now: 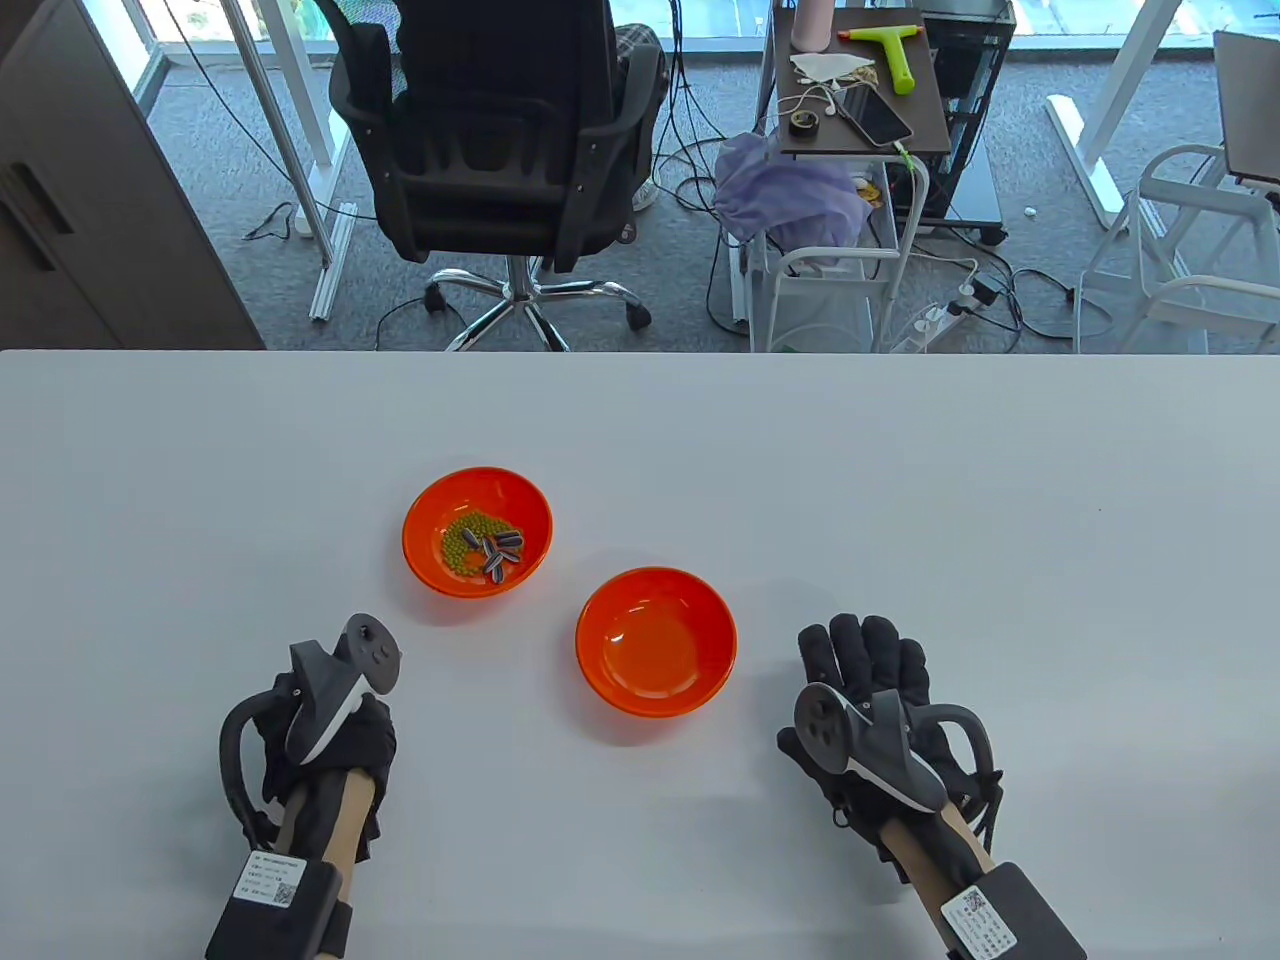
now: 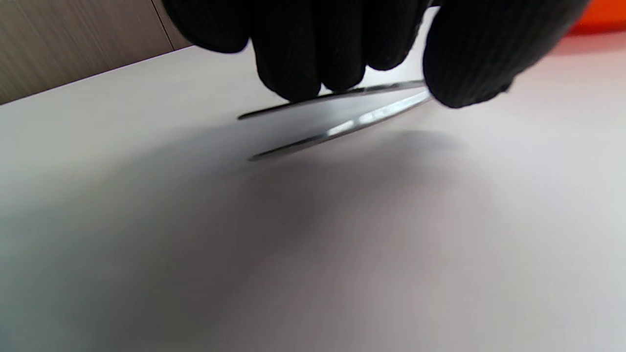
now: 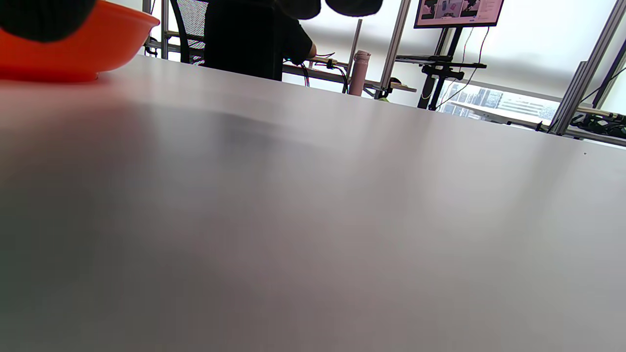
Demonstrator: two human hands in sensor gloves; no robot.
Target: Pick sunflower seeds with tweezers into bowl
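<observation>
An orange bowl (image 1: 477, 531) left of centre holds green beans and several striped sunflower seeds (image 1: 500, 556). A second orange bowl (image 1: 656, 640), empty, stands to its right and nearer me; its rim shows in the right wrist view (image 3: 73, 44). My left hand (image 1: 330, 740) is curled below the first bowl. In the left wrist view its fingers (image 2: 313, 54) hold metal tweezers (image 2: 332, 117) just above the table, the two prongs apart and empty. My right hand (image 1: 865, 665) lies flat on the table right of the empty bowl, fingers spread, holding nothing.
The white table (image 1: 1000, 500) stretches wide to the right and far side. Beyond its far edge stand an office chair (image 1: 500, 150) and a cart (image 1: 860, 90) with small items.
</observation>
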